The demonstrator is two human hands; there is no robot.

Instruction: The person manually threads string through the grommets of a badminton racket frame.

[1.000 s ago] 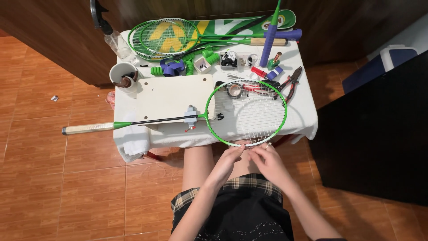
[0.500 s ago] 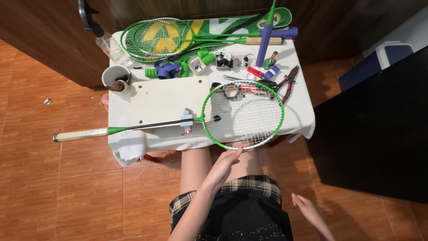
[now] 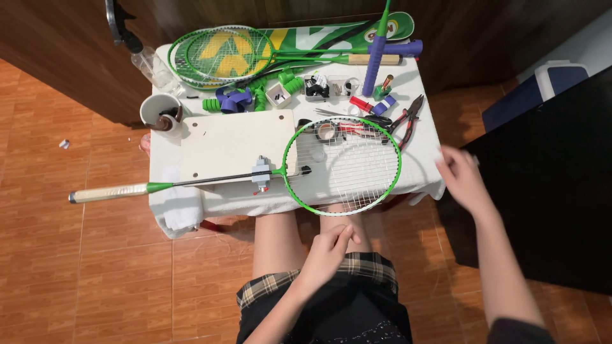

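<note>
I'm looking straight down at a small table under a white cloth, and the green racket lies across its near side. Its round strung head hangs a little past the near edge, above the person's knees, and its thin shaft runs off to the left, ending in a pale taped handle that sticks out well beyond the table over the tiled floor. A small grey clamp sits on the shaft just where it meets the head, resting on a pale board.

The left hand is low, over the lap, just below the racket's rim and not touching it; the fingers are curled in loosely, thumb against them, and I can't make out anything between them (a string would be too fine to see from here). The right hand is out wide to the right, off the table's corner and well apart from the racket, fingers pinched together and blurred, so I cannot tell whether it grips something.

Along the far side of the table lie two more green rackets stacked on a green and yellow cover. Nearer are a white cup at the left, green and purple rolls of grip tape, red-handled pliers and scissors touching the racket's far rim.
</note>
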